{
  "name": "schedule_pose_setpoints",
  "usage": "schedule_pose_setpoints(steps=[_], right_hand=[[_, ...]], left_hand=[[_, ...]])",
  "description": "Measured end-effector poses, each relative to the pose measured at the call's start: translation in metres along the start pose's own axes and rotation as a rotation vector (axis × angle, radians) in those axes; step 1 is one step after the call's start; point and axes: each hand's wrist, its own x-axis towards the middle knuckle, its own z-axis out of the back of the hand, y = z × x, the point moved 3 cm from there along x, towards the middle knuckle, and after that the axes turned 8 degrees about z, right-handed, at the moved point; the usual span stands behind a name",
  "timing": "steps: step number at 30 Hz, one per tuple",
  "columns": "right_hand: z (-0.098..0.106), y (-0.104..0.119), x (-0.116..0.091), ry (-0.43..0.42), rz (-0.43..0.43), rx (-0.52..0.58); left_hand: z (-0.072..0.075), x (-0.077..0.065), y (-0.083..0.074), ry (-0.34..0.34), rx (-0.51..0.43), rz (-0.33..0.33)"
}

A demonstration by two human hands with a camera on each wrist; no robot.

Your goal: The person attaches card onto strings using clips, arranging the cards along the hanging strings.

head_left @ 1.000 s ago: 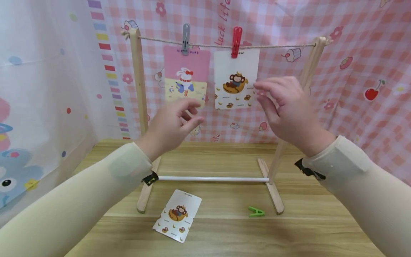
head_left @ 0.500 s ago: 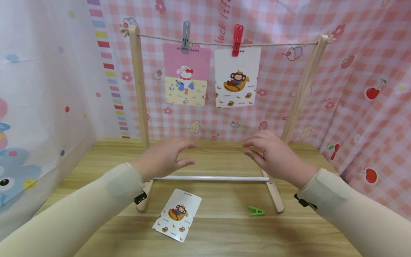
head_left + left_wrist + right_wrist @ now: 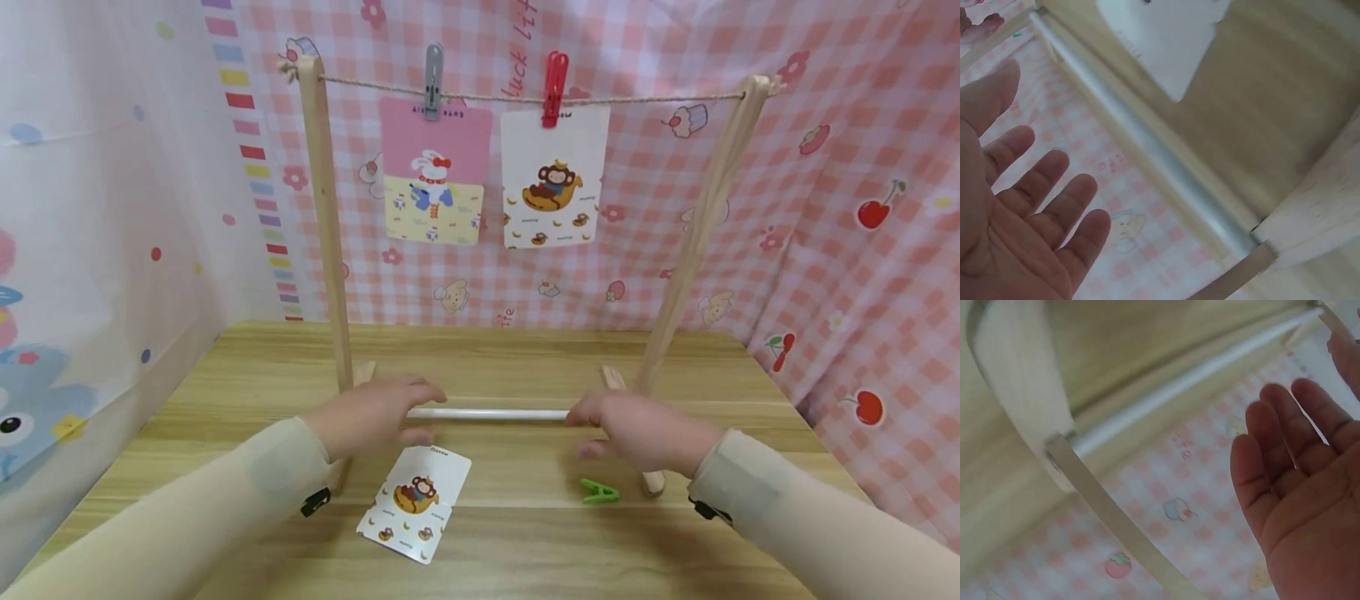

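Note:
My left hand (image 3: 375, 414) hovers above the upper edge of a white monkey card (image 3: 415, 504) lying on the table. Its fingers are spread and relaxed, with nothing in them. On the other side, my right hand (image 3: 637, 425) hangs over the table behind a small green clothespin (image 3: 599, 491), fingers loosely extended and holding nothing. Up on the twine (image 3: 660, 99), a grey clothespin (image 3: 432, 82) holds a pink and yellow rabbit card (image 3: 433, 212). Beside it a red clothespin (image 3: 553, 89) holds another monkey card (image 3: 552, 225).
A wooden frame carries the twine between its left post (image 3: 322, 200) and right post (image 3: 701, 225). Low across it runs a white rod (image 3: 502, 413), partly behind both hands. Pink checked cloth (image 3: 450, 292) closes off the back of the wooden table (image 3: 525, 550).
Both hands have come down from beside the hanging cards to low over the table, near the rod. The cards and clothespins stay where they were.

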Motion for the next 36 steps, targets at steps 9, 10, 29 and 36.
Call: schedule_pose_setpoints(steps=[9,10,29,36], right_hand=[[-0.032,-0.012,-0.009,0.113,-0.058,0.081],[-0.034,-0.014,-0.01,0.124,-0.069,0.086],[-0.05,-0.016,-0.013,0.111,-0.066,0.035],[-0.055,-0.017,-0.013,0.1,-0.054,0.0]], left_hand=[[-0.025,-0.008,0.006,0.154,-0.032,0.065],[-0.028,-0.008,0.006,0.167,-0.038,0.074],[-0.05,-0.012,0.006,0.167,-0.029,0.108],[-0.054,-0.011,0.008,0.15,-0.029,0.112]])
